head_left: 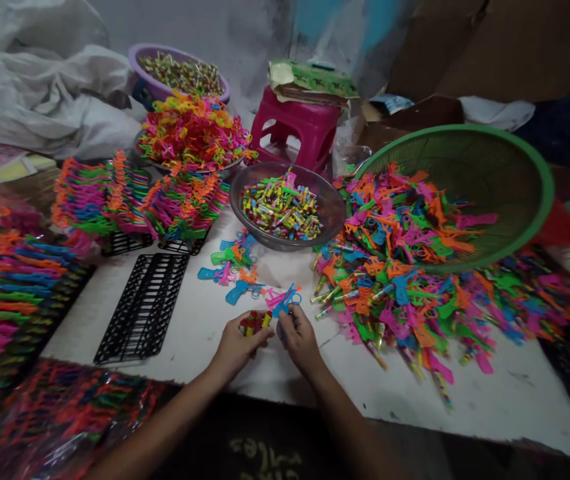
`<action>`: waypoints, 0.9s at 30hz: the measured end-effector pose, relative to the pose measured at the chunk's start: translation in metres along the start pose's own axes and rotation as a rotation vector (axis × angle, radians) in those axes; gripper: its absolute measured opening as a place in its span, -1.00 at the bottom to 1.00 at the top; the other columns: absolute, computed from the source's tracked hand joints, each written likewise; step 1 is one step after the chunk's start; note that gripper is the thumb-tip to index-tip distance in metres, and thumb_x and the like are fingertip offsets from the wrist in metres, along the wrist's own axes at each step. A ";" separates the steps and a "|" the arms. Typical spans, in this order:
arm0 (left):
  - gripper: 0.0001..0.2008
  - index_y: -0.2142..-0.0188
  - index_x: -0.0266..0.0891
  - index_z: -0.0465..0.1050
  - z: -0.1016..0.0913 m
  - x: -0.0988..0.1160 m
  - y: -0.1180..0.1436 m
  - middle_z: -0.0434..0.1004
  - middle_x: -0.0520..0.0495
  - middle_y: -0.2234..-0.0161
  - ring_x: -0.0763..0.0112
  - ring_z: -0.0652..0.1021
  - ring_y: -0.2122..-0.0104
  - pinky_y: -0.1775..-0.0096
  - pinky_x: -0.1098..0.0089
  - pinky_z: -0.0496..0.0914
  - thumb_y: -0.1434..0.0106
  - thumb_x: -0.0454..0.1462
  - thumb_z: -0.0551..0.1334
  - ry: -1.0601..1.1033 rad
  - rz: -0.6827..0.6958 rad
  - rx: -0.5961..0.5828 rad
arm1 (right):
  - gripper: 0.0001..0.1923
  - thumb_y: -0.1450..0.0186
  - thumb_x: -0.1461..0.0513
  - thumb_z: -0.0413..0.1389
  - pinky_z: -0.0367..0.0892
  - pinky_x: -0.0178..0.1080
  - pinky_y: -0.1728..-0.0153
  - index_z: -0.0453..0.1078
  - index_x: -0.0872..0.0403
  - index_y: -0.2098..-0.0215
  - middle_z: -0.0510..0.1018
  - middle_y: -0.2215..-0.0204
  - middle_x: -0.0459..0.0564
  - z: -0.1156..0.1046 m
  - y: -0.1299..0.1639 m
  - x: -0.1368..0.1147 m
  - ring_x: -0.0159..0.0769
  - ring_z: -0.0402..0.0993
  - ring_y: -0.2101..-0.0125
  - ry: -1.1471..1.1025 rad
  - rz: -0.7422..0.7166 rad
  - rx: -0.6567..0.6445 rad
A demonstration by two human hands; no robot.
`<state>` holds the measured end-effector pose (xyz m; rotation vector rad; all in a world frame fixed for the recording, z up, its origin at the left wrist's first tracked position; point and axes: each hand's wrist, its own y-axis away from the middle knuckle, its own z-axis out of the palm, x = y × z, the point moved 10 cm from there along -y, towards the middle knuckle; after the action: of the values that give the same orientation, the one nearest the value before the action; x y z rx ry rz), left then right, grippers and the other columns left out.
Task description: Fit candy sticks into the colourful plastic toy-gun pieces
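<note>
Several small foil-wrapped tubes (249, 325), red and yellow, are held in my left hand (239, 343), its fingers curled around them. My right hand (299, 333) pinches a blue plastic toy gun (285, 303) close to the left hand's thumb. A yellow tube (267, 319) stands between the two hands. Just beyond them lie loose toy guns (239, 291) in blue, pink, green and orange. Behind these, a clear bowl (337, 220) holds many small colourful tubes.
To the right, a big pile of toy guns (395, 287) spills from a tipped green basket (547, 193). Black plastic racks (142, 307) lie at left, near rows of filled racks (9, 300). Behind are a heaped tray (195, 133), a purple basin (137, 57) and a pink stool (305, 120).
</note>
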<state>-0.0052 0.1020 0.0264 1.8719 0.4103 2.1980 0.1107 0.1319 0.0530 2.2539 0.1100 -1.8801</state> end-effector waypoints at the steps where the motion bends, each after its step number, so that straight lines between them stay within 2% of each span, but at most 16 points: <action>1: -0.64 0.23 -0.31 0.41 -0.001 0.002 0.001 0.47 0.00 0.50 0.50 0.43 0.58 0.53 0.51 0.30 0.04 -0.18 0.28 -0.024 0.019 0.005 | -0.79 -0.24 0.08 -0.10 0.07 -0.40 0.64 0.14 0.05 0.42 0.19 0.71 -0.25 0.000 0.001 -0.002 -0.48 0.11 0.69 0.032 -0.016 0.007; 4: -0.71 0.29 -0.30 0.45 -0.005 0.018 0.007 0.49 -0.06 0.41 0.42 0.47 0.44 0.38 0.46 0.35 0.03 -0.20 0.27 -0.160 0.168 0.048 | -0.82 -0.23 0.11 -0.09 0.09 -0.38 0.59 0.17 0.06 0.39 0.23 0.66 -0.22 0.002 0.006 -0.011 -0.46 0.16 0.64 0.149 -0.066 0.073; 6: -0.75 0.30 -0.29 0.48 -0.002 0.032 0.013 0.48 -0.06 0.41 0.42 0.46 0.40 0.33 0.45 0.34 0.00 -0.22 0.25 -0.268 0.289 0.059 | -0.82 -0.23 0.12 -0.08 0.11 -0.37 0.56 0.19 0.06 0.38 0.27 0.63 -0.19 0.003 0.010 -0.015 -0.44 0.19 0.61 0.187 -0.081 0.123; 9: -0.72 0.22 -0.27 0.46 0.011 0.041 0.018 0.48 -0.07 0.39 0.42 0.47 0.39 0.31 0.45 0.35 -0.05 -0.22 0.22 -0.361 0.366 0.014 | -0.77 -0.22 0.08 -0.08 0.12 -0.37 0.59 0.22 0.07 0.40 0.27 0.66 -0.19 -0.003 0.007 -0.015 -0.43 0.19 0.63 0.168 -0.043 0.090; 10: -0.70 0.20 -0.26 0.45 0.012 0.040 0.017 0.49 -0.07 0.38 0.41 0.48 0.38 0.30 0.44 0.35 -0.05 -0.22 0.22 -0.366 0.360 0.008 | -0.74 -0.21 0.05 -0.08 0.12 -0.37 0.60 0.25 0.08 0.41 0.27 0.67 -0.19 -0.016 0.004 -0.016 -0.43 0.20 0.64 0.169 -0.026 0.098; 12: -0.70 0.18 -0.26 0.43 0.003 0.041 0.012 0.51 -0.09 0.32 0.38 0.50 0.33 0.25 0.42 0.36 -0.06 -0.21 0.21 -0.400 0.355 0.060 | -0.66 -0.19 0.00 -0.08 0.18 -0.33 0.57 0.30 0.10 0.36 0.33 0.63 -0.13 -0.068 -0.003 -0.025 -0.38 0.25 0.60 0.230 -0.021 0.256; 14: -0.74 0.20 -0.24 0.42 -0.020 0.047 0.005 0.49 -0.11 0.23 0.34 0.48 0.23 0.17 0.37 0.34 -0.09 -0.23 0.19 -0.518 0.395 0.215 | -0.56 -0.19 -0.03 -0.11 0.25 -0.22 0.42 0.34 0.13 0.23 0.43 0.47 0.02 -0.144 0.002 -0.046 -0.26 0.34 0.44 0.402 -0.062 0.623; 15: -0.76 0.21 -0.22 0.42 -0.033 0.052 0.002 0.46 -0.12 0.16 0.31 0.45 0.17 0.12 0.35 0.31 -0.09 -0.26 0.17 -0.610 0.425 0.301 | -0.52 -0.18 -0.02 -0.09 0.25 -0.14 0.32 0.33 0.17 0.16 0.44 0.37 0.11 -0.174 0.008 -0.059 -0.17 0.34 0.33 0.555 -0.083 0.798; 16: -0.76 0.21 -0.21 0.42 -0.044 0.055 -0.003 0.43 -0.13 0.11 0.29 0.43 0.12 0.10 0.33 0.29 -0.09 -0.28 0.17 -0.705 0.431 0.371 | -0.47 -0.15 -0.02 -0.05 0.22 -0.06 0.26 0.32 0.23 0.12 0.42 0.29 0.21 -0.193 0.013 -0.071 -0.08 0.32 0.25 0.685 -0.108 0.922; 17: -0.77 0.23 -0.20 0.42 -0.052 0.055 -0.009 0.43 -0.14 0.11 0.26 0.43 0.12 0.11 0.32 0.29 -0.07 -0.30 0.17 -0.784 0.412 0.404 | -0.45 -0.14 0.00 -0.02 0.19 -0.01 0.21 0.32 0.26 0.10 0.39 0.23 0.27 -0.202 0.015 -0.079 -0.02 0.29 0.19 0.782 -0.138 0.988; 18: -0.79 0.26 -0.20 0.43 -0.058 0.054 -0.015 0.45 -0.13 0.15 0.25 0.44 0.15 0.14 0.32 0.30 -0.06 -0.32 0.16 -0.839 0.388 0.411 | -0.47 -0.13 0.02 0.00 0.19 0.01 0.19 0.33 0.27 0.11 0.38 0.21 0.29 -0.201 0.013 -0.083 0.01 0.28 0.17 0.823 -0.174 0.983; 19: -0.81 0.30 -0.20 0.43 -0.060 0.053 -0.020 0.48 -0.12 0.22 0.26 0.46 0.20 0.19 0.33 0.31 -0.04 -0.33 0.17 -0.878 0.365 0.408 | -0.51 -0.13 0.04 0.00 0.20 0.00 0.19 0.37 0.25 0.14 0.40 0.23 0.27 -0.191 0.006 -0.081 -0.02 0.30 0.18 0.805 -0.214 0.898; 20: -0.84 0.34 -0.20 0.43 -0.060 0.052 -0.023 0.50 -0.09 0.31 0.28 0.48 0.27 0.25 0.36 0.32 -0.03 -0.33 0.17 -0.888 0.348 0.394 | -0.58 -0.15 0.07 -0.01 0.24 -0.03 0.20 0.40 0.21 0.19 0.43 0.27 0.22 -0.172 -0.003 -0.075 -0.07 0.34 0.22 0.747 -0.253 0.743; 22: -0.91 0.42 -0.22 0.41 -0.054 0.049 -0.025 0.47 -0.01 0.47 0.38 0.47 0.43 0.39 0.44 0.31 -0.02 -0.28 0.18 -0.793 0.304 0.332 | -0.69 -0.19 0.12 -0.03 0.31 -0.13 0.28 0.43 0.11 0.25 0.46 0.33 0.10 -0.117 -0.017 -0.060 -0.20 0.39 0.32 0.589 -0.303 0.368; 24: -0.86 0.47 -0.24 0.38 -0.043 0.037 -0.025 0.37 0.07 0.62 0.49 0.39 0.60 0.55 0.51 0.24 0.00 -0.21 0.21 -0.561 0.183 0.181 | -0.72 -0.18 0.16 0.01 0.33 -0.20 0.34 0.40 0.04 0.18 0.44 0.26 0.07 -0.069 -0.016 -0.051 -0.26 0.39 0.31 0.456 -0.329 0.127; 27: -0.78 0.51 -0.29 0.34 -0.015 0.014 -0.014 0.18 0.17 0.77 0.61 0.20 0.77 0.72 0.56 0.03 0.05 -0.15 0.24 -0.180 -0.121 -0.150 | -0.58 -0.13 0.20 0.10 0.32 -0.22 0.28 0.29 -0.04 0.01 0.31 0.07 0.06 -0.038 -0.011 -0.049 -0.24 0.32 0.16 0.276 -0.326 -0.020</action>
<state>-0.0224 0.1187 0.0318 1.8911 0.3077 1.9085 0.1362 0.1535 0.1061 2.5967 0.5656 -1.6782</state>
